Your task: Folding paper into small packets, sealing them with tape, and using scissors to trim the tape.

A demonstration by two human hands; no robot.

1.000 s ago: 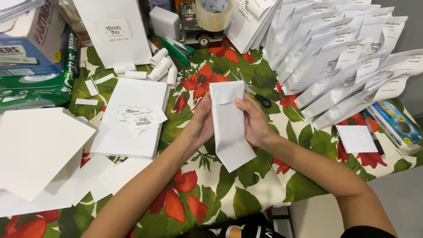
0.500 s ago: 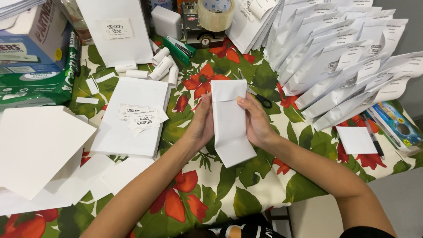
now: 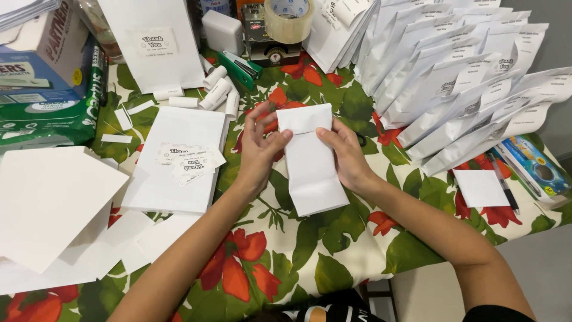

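Both hands were found on a white paper bag [image 3: 311,164] lying flat near the middle of the table, on a tablecloth [image 3: 310,262] printed with red flowers and green leaves. The bag's top edge was folded over into a flap. The left hand [image 3: 260,152] held the bag's left edge, its thumb pressed on the paper just below the flap and its other fingers raised and spread above. The right hand [image 3: 347,156] gripped the right edge, thumb on top of the bag just below the fold and fingers tucked behind it; both grips were closed on the bag. To the left of the left hand lay a second flat white bag [image 3: 173,161] with a small heap of printed white labels [image 3: 189,160] resting on it. Further left, large blank white sheets [image 3: 50,206] overlapped one another at the table's edge. Behind the hands stood an upright white bag [image 3: 154,42] bearing a label, with several small paper rolls [image 3: 215,92] and a green stapler [image 3: 241,68] just beside it. A roll of clear packing tape [image 3: 288,19] sat on a dispenser at the far edge. To the right, a long overlapping row of filled, labelled white bags [image 3: 453,83] leaned against one another, well apart from the hands. A small white square of paper [image 3: 479,188] and a pen [image 3: 504,185] lay near the table's right edge.
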